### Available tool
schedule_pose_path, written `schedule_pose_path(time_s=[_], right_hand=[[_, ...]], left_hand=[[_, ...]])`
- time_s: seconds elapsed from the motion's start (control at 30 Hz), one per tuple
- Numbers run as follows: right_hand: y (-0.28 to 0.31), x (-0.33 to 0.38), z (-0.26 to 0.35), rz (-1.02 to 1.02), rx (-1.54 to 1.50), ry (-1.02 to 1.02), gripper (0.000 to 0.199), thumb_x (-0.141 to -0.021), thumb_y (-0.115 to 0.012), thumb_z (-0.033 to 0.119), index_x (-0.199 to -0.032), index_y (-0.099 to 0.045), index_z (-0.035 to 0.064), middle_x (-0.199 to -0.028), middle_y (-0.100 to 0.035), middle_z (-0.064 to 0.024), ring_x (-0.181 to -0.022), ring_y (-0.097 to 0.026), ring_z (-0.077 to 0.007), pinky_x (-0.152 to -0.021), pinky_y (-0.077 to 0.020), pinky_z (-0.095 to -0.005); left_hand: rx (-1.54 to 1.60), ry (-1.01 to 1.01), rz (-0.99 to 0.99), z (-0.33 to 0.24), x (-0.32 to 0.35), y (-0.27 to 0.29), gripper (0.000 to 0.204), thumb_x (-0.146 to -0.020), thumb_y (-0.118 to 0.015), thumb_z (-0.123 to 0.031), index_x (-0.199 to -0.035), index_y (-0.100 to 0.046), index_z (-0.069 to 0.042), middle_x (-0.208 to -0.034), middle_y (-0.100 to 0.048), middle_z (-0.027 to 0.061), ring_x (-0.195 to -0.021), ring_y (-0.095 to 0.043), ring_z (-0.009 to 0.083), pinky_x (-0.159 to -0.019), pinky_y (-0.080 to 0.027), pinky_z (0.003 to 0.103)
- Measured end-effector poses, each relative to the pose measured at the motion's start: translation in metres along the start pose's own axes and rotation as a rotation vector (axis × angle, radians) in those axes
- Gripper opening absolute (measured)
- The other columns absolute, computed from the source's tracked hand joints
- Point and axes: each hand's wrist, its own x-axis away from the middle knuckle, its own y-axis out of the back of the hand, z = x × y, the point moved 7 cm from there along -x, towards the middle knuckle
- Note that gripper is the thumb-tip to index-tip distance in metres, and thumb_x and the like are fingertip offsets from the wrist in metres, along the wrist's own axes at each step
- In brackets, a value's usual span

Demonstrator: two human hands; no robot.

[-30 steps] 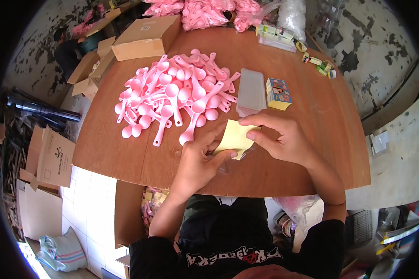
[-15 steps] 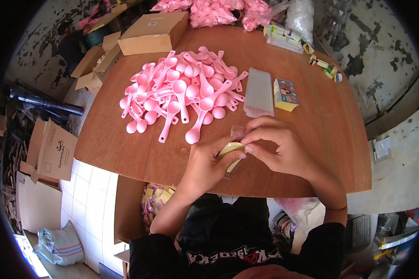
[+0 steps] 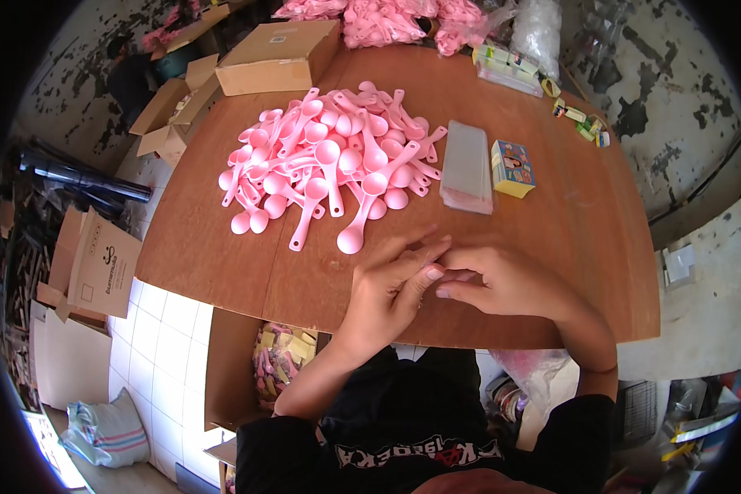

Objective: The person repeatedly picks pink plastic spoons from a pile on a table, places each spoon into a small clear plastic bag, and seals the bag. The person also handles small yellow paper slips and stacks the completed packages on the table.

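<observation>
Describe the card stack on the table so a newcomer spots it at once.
On the brown wooden table, look right of the big heap of pink spoons to the flat pile of clear plastic sleeves. The card stack sits just right of that pile. Its colourful, mostly blue top and yellow side set it apart.

From my remote feed, I see white lettering with a red mark across the black shirt (image 3: 420,454). Dark print and a logo mark the open carton (image 3: 105,267) at left. The closed carton (image 3: 263,72) carries a small pale label (image 3: 279,39); the card stack's (image 3: 514,169) print is too small for me.
</observation>
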Motion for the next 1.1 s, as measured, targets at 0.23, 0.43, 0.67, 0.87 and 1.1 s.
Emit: schedule_pose_path(time_s=[0.23, 0.43, 0.67, 0.87, 1.1], right_hand=[[0.015, -0.031, -0.001, -0.005, -0.281, 0.086, 0.019, -0.092, -0.061, 0.003, -0.109, -0.070, 0.0015, -0.085, -0.071, -0.0055, -0.078, -0.069, -0.0127, -0.067, -0.0529, -0.0270], [0.049, -0.097, -0.067, -0.459, 0.562, 0.304, 0.043, -0.078, -0.058, -0.007, -0.117, -0.065, 0.0097, -0.116, -0.066, -0.0118, -0.102, -0.064, -0.0319, -0.086, -0.0520, -0.0412], [0.043, -0.120, -0.097, -0.417, 0.752, 0.446, 0.016, -0.075, -0.061, 0.005, -0.090, -0.067, 0.0092, -0.092, -0.069, -0.0075, -0.086, -0.068, -0.0285, -0.069, -0.0555, -0.0401], [0.077, -0.081, -0.105, -0.330, 0.137, 0.280, 0.021, -0.088, -0.067, 0.009, -0.108, -0.072, 0.0032, -0.094, -0.073, -0.0108, -0.081, -0.070, -0.0212, -0.071, -0.0542, -0.0321], [0.098, -0.011, -0.071, -0.461, -0.545, 0.059, 0.021, -0.097, -0.061, 0.013, -0.108, -0.068, -0.0033, -0.086, -0.066, -0.0044, -0.078, -0.061, -0.0109, -0.072, -0.0504, -0.0270]], left_hand=[[0.040, 0.236, -0.002, 0.014, 0.008, 0.026, 0.055, -0.081, -0.076, -0.001, -0.132, -0.055, 0.000, -0.112, -0.068, 0.0144, -0.101, -0.067, 0.0196, -0.086, -0.053, 0.032], [0.045, 0.324, -0.033, 0.028, 0.015, 0.037, 0.052, -0.083, -0.073, 0.004, -0.131, -0.053, 0.004, -0.116, -0.065, 0.0115, -0.108, -0.060, 0.0155, -0.089, -0.051, 0.028], [-0.012, 0.265, -0.071, 0.026, 0.012, 0.043, 0.057, -0.083, -0.071, 0.005, -0.135, -0.049, 0.004, -0.135, -0.055, 0.0154, -0.119, -0.057, 0.0199, -0.098, -0.048, 0.032], [0.076, 0.249, -0.065, 0.037, 0.000, 0.040, 0.060, -0.084, -0.070, 0.007, -0.138, -0.043, 0.003, -0.137, -0.051, 0.0157, -0.128, -0.051, 0.0248, -0.098, -0.051, 0.032], [0.046, 0.317, -0.044, 0.032, -0.008, 0.031, 0.067, -0.080, -0.077, -0.001, -0.139, -0.045, 0.000, -0.125, -0.061, 0.0164, -0.110, -0.062, 0.0209, -0.090, -0.052, 0.034]])
